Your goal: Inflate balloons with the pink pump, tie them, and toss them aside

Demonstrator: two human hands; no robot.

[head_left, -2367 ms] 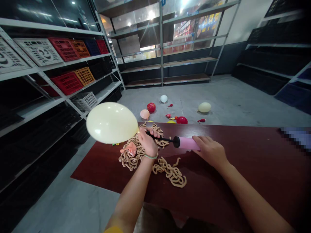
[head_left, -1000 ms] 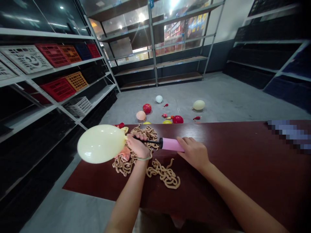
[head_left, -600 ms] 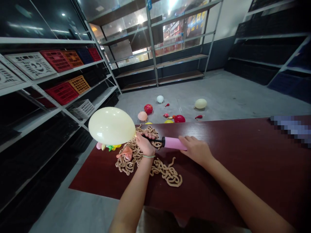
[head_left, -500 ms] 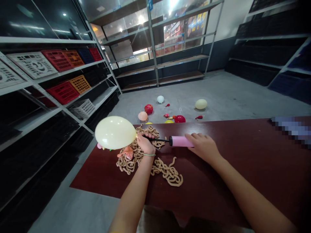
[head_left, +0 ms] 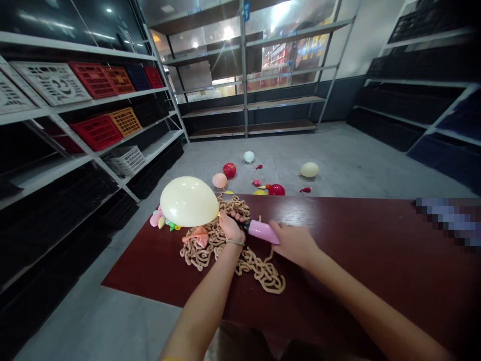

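Cream balloon [head_left: 190, 201], blown up full and smooth, is what I have on the line: it is held in the air to the left of the pump [head_left: 263, 231], over the desk [head_left: 356, 250], with its neck at my left hand [head_left: 231, 226]. I have that hand curled around the dark front end of the pump; whether its fingertips also pinch the balloon's neck I cannot tell. My right hand [head_left: 295, 241] is wrapped around the rear of the pump's pink barrel, and only a short dark piece shows between barrel and left hand. A thin band [head_left: 235, 242] circles my left wrist.

To the left of the pump I see a tangle of tan strands [head_left: 199, 253], with a limp orange balloon [head_left: 201, 234] lying on it; a smaller heap [head_left: 266, 276] lies nearer to me than the pump. Farther left of the pump are small balloons [head_left: 156, 218], partly behind the cream one. Well beyond the pump, on the floor [head_left: 356, 160], are a red balloon [head_left: 276, 189], a white balloon [head_left: 248, 157] and a pale yellow balloon [head_left: 309, 170].
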